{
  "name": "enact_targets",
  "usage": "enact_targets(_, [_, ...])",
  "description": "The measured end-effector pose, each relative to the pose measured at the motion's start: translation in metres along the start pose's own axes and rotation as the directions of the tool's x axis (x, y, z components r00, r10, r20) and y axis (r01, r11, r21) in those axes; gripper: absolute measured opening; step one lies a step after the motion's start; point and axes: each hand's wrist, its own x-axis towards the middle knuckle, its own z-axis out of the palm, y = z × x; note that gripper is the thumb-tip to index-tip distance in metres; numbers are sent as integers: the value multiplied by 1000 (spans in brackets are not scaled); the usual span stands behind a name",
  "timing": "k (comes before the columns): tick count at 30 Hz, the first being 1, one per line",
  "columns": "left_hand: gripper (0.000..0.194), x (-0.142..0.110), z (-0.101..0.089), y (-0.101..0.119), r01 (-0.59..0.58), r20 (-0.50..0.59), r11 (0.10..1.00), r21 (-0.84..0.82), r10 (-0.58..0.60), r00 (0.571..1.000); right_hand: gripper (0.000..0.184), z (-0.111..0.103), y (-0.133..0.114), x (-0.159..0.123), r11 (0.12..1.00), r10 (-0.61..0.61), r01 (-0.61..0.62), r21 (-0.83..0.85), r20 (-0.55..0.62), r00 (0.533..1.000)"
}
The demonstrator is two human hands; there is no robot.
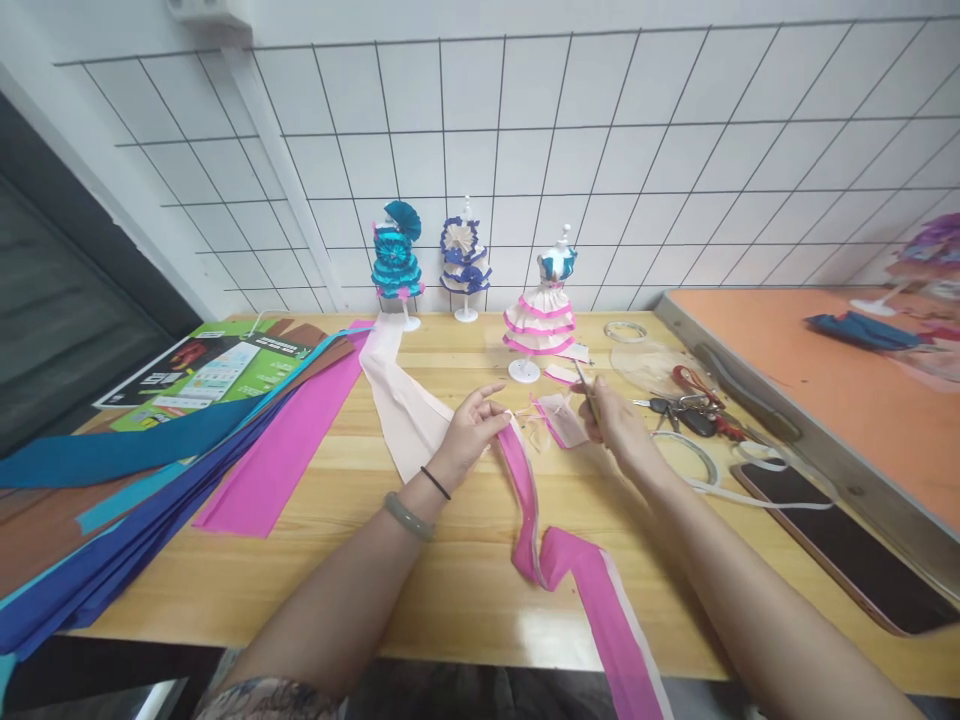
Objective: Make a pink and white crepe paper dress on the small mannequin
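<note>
My left hand pinches the upper end of a long pink crepe paper strip with a pale edge. The strip twists across the table and hangs over its front edge. My right hand is closed around what look like small scissors, the blades pointing up and away; the handles are hidden in my fingers. Between my hands lie a pink-edged white paper piece and thin trimmings. Just beyond stands a small dress form in a white ruffled paper dress with pink edges and a blue top.
Two more dressed forms, teal and white-blue, stand by the tiled wall. Coloured paper strips and a green booklet lie left. Tape rolls, keys and a phone lie right, beside an orange-topped surface.
</note>
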Motion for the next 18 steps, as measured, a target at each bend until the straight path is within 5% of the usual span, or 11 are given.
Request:
enact_targets(3, [59,1,-2,0,4,-11,1000,-6,-4,1000,55,-24,14,22,910,31,-77,-408,-118,993])
enact_targets(5, [60,1,-3,2,0,-28,1000,-18,-1,1000,50,-37,26,33,737,105,-182,-651,-155,982])
enact_targets(9, [59,2,-4,6,-44,-59,998,-41,42,997,39,-48,37,36,629,169,-255,-735,-191,967])
enact_targets(11, [59,2,-5,8,-69,-79,996,-48,65,995,37,-44,28,27,597,108,-244,-764,-225,969])
enact_targets(14, [57,2,-4,11,-120,-91,992,-48,115,989,37,-23,-1,3,703,-134,-10,-711,-147,980])
enact_targets(16, [57,1,-3,13,-158,-84,987,-33,155,984,36,-2,-24,-19,896,-167,178,-406,64,984])
enact_targets(18, [58,0,-2,15,-182,-81,983,-18,180,980,39,20,-43,-40,991,-103,123,-50,299,949])
